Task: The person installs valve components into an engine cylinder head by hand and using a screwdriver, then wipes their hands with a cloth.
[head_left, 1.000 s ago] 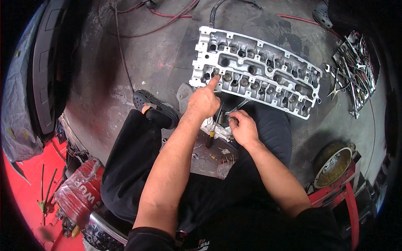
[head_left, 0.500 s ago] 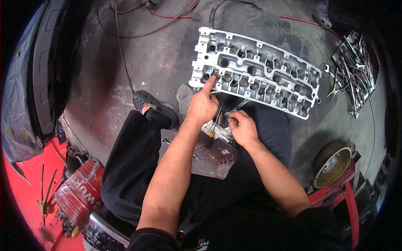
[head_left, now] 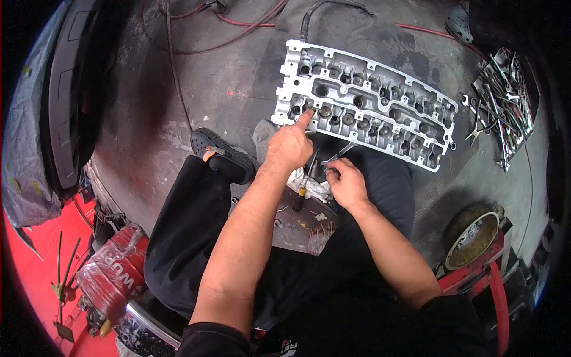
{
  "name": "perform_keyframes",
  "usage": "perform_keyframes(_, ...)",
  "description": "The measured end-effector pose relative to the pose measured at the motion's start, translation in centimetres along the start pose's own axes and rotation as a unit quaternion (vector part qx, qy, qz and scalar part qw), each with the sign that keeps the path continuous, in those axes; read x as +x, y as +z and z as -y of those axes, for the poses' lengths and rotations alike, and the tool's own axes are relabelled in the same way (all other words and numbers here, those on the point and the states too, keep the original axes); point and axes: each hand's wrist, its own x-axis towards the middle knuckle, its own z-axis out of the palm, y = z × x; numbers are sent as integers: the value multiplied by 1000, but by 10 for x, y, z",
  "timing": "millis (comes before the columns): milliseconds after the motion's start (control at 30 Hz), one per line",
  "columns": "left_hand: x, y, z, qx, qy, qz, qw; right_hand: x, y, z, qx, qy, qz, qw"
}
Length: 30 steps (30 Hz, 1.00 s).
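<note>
A silver engine cylinder head (head_left: 410, 122) lies slanted in front of me, its rows of round bores facing up. My left hand (head_left: 289, 146) reaches to its near left part, the index finger stretched out with its tip at one of the bores in the near row. The other fingers of that hand are curled, and I see nothing held in them. Just below the near edge, my right hand (head_left: 347, 183) pinches a slim silver metal tool (head_left: 339, 154); its exact kind is unclear. Between my hands lies a screwdriver (head_left: 303, 191) with a yellow and dark handle.
At the right, a tray heaped with wrenches and other tools (head_left: 505, 110) lies on the floor (head_left: 226, 89). Below it is a round metal dish (head_left: 474, 239) by a red stand (head_left: 496, 285). A red bucket (head_left: 113, 259) stands lower left. Hoses (head_left: 244, 24) run across the back.
The whole view has shifted slightly. My left index finger stays at about the same bore, and my right hand keeps its pinch on the slim tool.
</note>
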Motion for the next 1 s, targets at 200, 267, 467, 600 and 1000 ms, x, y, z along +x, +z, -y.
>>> perform_keyframes(200, -12, 19, 10, -109, 8, -64, 992, 0, 1, -3, -4, -2, -4, 1000)
perform_keyframes(267, -24, 23, 10, -268, -53, -175, 946, 1, 1, -2, -5, -4, -4, 1000)
perform_keyframes(467, -60, 67, 59, -187, -202, -157, 948, 2, 1, 0, 3, -10, -19, 1000)
perform_keyframes(600, -85, 142, 104, -88, -198, -15, 976, 8, 1, -6, 11, -30, -50, 998)
perform_keyframes(1000, -76, 197, 94, -48, -208, 161, 964, 33, 6, -41, 178, 124, -62, 974)
